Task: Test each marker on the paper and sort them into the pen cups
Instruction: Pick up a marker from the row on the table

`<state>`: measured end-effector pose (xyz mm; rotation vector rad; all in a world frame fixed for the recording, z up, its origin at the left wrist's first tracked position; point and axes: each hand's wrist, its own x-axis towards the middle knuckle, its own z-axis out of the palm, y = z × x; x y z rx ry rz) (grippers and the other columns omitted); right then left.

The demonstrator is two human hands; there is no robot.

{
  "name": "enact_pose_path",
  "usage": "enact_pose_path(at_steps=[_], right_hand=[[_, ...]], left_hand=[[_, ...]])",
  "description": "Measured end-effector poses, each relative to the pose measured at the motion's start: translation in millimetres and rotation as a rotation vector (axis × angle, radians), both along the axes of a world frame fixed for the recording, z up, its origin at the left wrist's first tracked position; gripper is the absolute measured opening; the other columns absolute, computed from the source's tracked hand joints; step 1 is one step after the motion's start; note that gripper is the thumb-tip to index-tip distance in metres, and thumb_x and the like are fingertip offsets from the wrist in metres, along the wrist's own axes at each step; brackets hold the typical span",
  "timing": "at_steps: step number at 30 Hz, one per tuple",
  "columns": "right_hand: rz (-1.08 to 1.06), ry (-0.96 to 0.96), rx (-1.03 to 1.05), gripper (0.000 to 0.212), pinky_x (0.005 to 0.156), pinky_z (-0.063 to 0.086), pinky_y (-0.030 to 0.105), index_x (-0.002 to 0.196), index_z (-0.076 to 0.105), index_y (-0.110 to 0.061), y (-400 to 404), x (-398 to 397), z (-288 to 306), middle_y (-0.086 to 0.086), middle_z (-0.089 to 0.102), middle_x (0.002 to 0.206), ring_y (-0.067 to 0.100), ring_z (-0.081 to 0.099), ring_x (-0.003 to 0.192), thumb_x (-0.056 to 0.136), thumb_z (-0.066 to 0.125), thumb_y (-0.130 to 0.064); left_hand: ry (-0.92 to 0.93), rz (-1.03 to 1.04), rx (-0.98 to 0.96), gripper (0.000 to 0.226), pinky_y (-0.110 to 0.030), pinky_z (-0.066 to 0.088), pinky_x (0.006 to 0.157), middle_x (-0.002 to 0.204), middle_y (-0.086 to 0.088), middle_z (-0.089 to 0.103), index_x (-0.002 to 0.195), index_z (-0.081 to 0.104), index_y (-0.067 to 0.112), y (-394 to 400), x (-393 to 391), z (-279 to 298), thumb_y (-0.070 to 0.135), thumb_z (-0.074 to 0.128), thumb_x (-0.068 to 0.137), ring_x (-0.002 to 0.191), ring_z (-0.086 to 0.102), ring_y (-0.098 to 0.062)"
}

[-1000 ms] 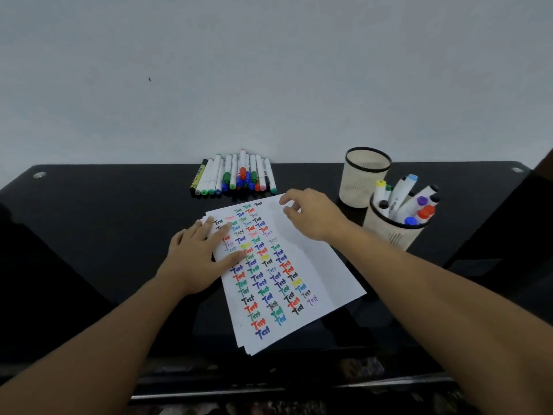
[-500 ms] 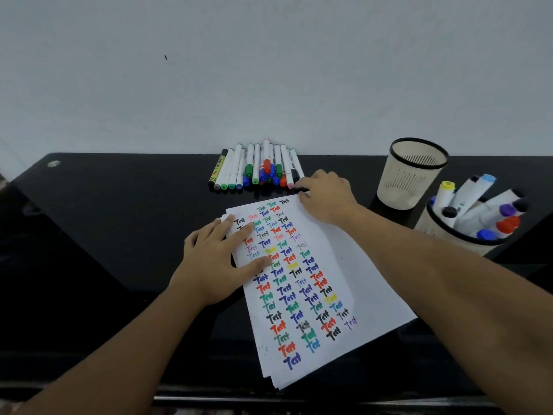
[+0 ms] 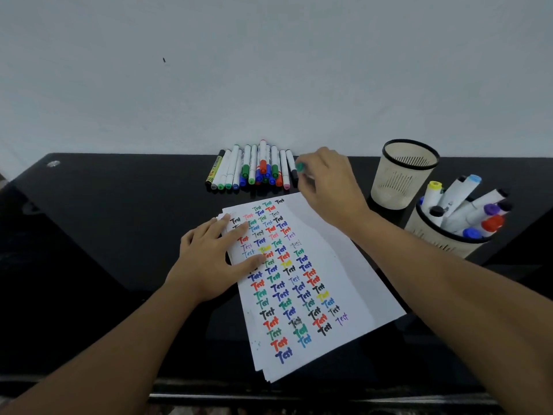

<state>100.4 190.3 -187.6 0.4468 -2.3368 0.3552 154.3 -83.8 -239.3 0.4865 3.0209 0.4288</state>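
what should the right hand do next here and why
Probably lift the green-capped marker clear of the row of markers and bring it over the paper. The right hand already pinches it at the row's right end, while the left hand lies flat on the sheet, steadying it for another test mark.

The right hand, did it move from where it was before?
Yes. The right hand left the top corner of the paper and went away from the person to the row of markers, where it pinches a green-capped marker.
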Motion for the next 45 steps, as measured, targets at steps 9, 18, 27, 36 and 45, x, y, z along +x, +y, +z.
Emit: enact_pose_path(at_steps=[9, 18, 27, 36, 45], right_hand=[[0.233, -0.442, 0.412, 0.047, 0.087, 0.054, 0.037, 0.154, 0.041, -0.029, -32.9, 37.0, -11.1, 0.002, 0.060, 0.120, 0.019, 0.057, 0.105, 0.109, 0.051, -0.025], [0.190, -0.660, 0.237, 0.051, 0.106, 0.042, 0.034, 0.148, 0.054, -0.029, -21.1, 40.4, -25.7, -0.004, 0.053, 0.138, 0.015, 0.045, 0.129, 0.103, 0.054, -0.053], [0.198, -0.625, 0.455, 0.041, 0.082, 0.052, 0.038, 0.150, 0.036, -0.038, -41.4, 46.6, -12.2, -0.003, 0.057, 0.116, 0.016, 0.055, 0.102, 0.111, 0.028, -0.048], [0.257, -0.659, 0.477, 0.037, 0.083, 0.052, 0.042, 0.129, 0.055, -0.026, -50.4, 50.9, -8.0, -0.005, 0.061, 0.104, 0.016, 0.058, 0.093, 0.111, 0.029, -0.046], [0.194, -0.593, 0.564, 0.041, 0.062, 0.050, 0.035, 0.110, 0.050, -0.031, -49.9, 54.3, -2.7, -0.006, 0.058, 0.078, 0.012, 0.057, 0.068, 0.108, 0.021, -0.060]], left_hand=[[0.038, 0.017, 0.036, 0.093, -0.042, 0.003, 0.123, 0.167, 0.010, 0.018, 0.154, 0.029, 0.049, -0.4, 0.8, -0.9, 0.098, 0.028, 0.075, 0.154, 0.009, -0.013], [0.066, 0.008, 0.086, 0.089, -0.042, 0.006, 0.123, 0.166, 0.009, 0.023, 0.154, 0.033, 0.047, -1.0, 0.9, -3.3, 0.093, 0.033, 0.078, 0.153, 0.012, -0.014], [0.298, -0.133, 0.161, 0.063, -0.039, 0.035, 0.113, 0.133, 0.011, 0.061, 0.148, 0.049, 0.029, -2.7, 5.6, -5.2, 0.065, 0.043, 0.097, 0.125, 0.049, -0.011], [0.424, -0.202, 0.155, 0.042, -0.033, 0.042, 0.098, 0.113, 0.005, 0.071, 0.125, 0.068, 0.020, -5.1, 5.4, -10.4, 0.046, 0.043, 0.103, 0.106, 0.057, -0.013], [0.441, -0.205, 0.154, 0.048, -0.030, 0.039, 0.099, 0.111, 0.004, 0.071, 0.123, 0.070, 0.017, -4.6, 9.2, -7.2, 0.047, 0.040, 0.102, 0.109, 0.056, -0.014]])
